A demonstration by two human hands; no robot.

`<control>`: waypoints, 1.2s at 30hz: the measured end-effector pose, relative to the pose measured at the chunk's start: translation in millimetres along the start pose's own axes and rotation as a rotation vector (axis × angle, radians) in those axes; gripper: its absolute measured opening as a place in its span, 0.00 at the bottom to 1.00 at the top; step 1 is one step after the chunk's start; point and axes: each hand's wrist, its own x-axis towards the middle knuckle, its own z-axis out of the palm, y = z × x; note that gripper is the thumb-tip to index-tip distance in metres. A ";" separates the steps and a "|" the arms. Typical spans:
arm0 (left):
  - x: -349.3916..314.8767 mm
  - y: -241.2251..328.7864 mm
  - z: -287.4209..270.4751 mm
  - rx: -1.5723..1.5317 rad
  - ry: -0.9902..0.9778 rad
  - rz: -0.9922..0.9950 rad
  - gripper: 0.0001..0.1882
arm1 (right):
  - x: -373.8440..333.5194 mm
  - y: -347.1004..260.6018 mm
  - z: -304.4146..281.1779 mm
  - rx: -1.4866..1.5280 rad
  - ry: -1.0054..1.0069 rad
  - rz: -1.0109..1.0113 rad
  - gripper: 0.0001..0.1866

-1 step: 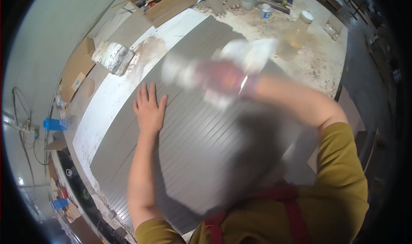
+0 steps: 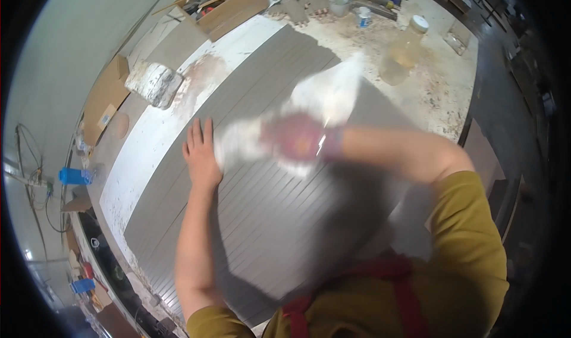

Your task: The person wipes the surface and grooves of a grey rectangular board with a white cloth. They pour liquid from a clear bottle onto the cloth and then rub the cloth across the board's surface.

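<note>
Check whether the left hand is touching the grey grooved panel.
Touching. The head view shows the left hand lying flat, fingers spread, on the grey grooved panel, with no gap under the palm. The right hand is motion-blurred, holding a white cloth.

A blurred white cloth (image 2: 324,97) lies against the grey grooved panel (image 2: 267,219).

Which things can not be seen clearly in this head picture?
- Right hand: motion blur hides its fingers and grip.
- White cloth: smeared by blur, so its edges are unclear.
- Grey grooved panel: its near end is hidden by the person's body.
- Small items at the far table edge: too small to identify.
</note>
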 end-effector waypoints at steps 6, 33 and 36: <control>3.9 0.9 3.7 0.006 0.009 -0.017 0.33 | 2.5 -37.6 -45.3 -0.530 -0.428 0.211 0.13; 3.8 0.0 5.9 0.031 0.015 -0.026 0.31 | -22.8 -126.7 19.1 -0.257 -0.507 0.124 0.12; -6.1 -6.6 0.1 0.117 0.042 -0.041 0.31 | -66.4 -224.7 51.6 -0.107 -0.453 -0.178 0.16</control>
